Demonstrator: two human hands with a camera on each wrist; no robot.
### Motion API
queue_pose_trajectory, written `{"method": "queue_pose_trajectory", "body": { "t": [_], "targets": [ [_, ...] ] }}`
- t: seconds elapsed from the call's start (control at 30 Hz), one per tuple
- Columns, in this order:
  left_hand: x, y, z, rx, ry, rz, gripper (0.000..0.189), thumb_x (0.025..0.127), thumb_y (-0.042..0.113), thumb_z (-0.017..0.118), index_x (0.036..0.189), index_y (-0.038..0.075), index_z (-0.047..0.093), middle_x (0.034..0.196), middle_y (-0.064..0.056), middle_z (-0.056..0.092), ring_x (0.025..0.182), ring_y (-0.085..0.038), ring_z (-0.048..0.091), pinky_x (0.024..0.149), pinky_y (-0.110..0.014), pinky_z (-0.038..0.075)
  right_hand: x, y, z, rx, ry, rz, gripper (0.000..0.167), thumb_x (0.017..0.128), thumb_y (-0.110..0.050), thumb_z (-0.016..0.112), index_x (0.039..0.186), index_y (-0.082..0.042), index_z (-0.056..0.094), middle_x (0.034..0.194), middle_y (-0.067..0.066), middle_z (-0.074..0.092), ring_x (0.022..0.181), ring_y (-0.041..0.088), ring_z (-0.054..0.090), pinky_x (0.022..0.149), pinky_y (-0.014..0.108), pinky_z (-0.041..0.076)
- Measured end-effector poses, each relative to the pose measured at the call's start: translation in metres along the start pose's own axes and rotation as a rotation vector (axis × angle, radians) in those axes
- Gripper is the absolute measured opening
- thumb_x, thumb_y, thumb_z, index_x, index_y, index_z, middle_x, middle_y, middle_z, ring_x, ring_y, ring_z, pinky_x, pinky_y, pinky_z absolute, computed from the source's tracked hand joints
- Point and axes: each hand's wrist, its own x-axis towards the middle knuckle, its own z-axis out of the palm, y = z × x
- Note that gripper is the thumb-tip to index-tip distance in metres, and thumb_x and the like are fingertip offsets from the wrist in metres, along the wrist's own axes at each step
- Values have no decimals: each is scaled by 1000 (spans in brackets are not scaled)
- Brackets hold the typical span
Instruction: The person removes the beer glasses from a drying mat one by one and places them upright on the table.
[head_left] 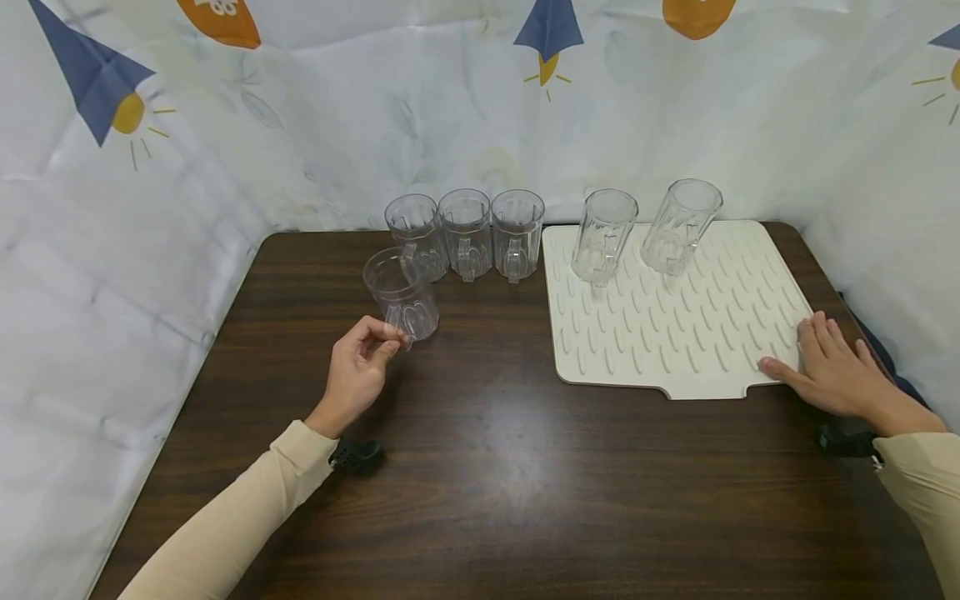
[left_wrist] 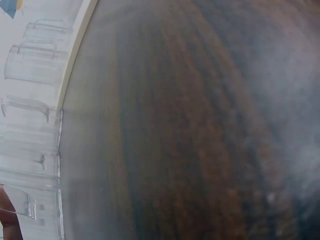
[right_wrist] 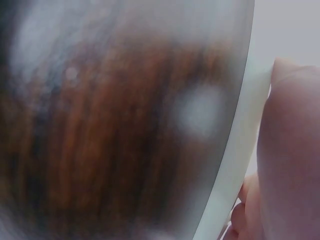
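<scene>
With thumb and fingers, my left hand point(head_left: 357, 367) pinches the handle of a clear mug point(head_left: 401, 292), left of the table's middle. Whether that mug's base touches the table, I cannot tell. In the left wrist view only a fingertip point(left_wrist: 10, 215) shows beside a clear handle. Behind it stand three more clear mugs in a row: a left one point(head_left: 415, 225), a middle one point(head_left: 466, 229) and a right one point(head_left: 517, 229), handles toward me. My right hand point(head_left: 836, 371) rests with fingers extended on the near right corner of a white ridged mat point(head_left: 675, 358).
Two clear mugs, one point(head_left: 604, 233) at the mat's back left and another point(head_left: 681, 225) to its right, stand on the mat. The dark wooden table point(head_left: 517, 500) ends at the back against a white printed cloth point(head_left: 450, 108), which also hangs at both sides.
</scene>
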Motion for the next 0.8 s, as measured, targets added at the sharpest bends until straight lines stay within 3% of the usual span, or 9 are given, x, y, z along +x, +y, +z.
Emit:
{"method": "queue_pose_trajectory", "body": {
  "t": [0.23, 0.47, 0.63, 0.8],
  "targets": [
    [-3, -4, -2, -8, -13, -16, 8, 93, -16, 62, 97, -12, 57, 98, 4, 70, 93, -4, 72, 88, -15, 60, 0, 0, -1, 6, -8, 1, 111, 105, -63, 42, 153, 18, -16, 156, 45, -25, 150, 62, -19, 114, 86, -3],
    [-4, -8, -4, -12, -11, -23, 12, 93, -16, 62, 96, -5, 60, 98, 10, 71, 94, 0, 72, 89, -13, 60, 1, 0, -1, 4, -12, -1, 110, 105, -63, 41, 153, 18, -17, 155, 45, -26, 150, 62, -19, 113, 86, -2],
    [-5, -8, -4, -5, -15, -39, 9, 93, -17, 62, 97, -9, 60, 98, 12, 71, 94, 0, 72, 88, -13, 60, 1, 0, 0, 4, -9, -3, 110, 105, -62, 41, 153, 18, -16, 156, 45, -25, 150, 62, -18, 113, 86, -2],
    [-5, -8, -5, -8, -18, -33, 21, 93, -17, 62, 95, 3, 65, 98, 11, 71, 94, -2, 73, 88, -13, 60, 0, 1, 0, 2, -12, 3, 110, 105, -63, 41, 153, 18, -17, 155, 46, -25, 149, 63, -18, 113, 86, -2]
  ]
}}
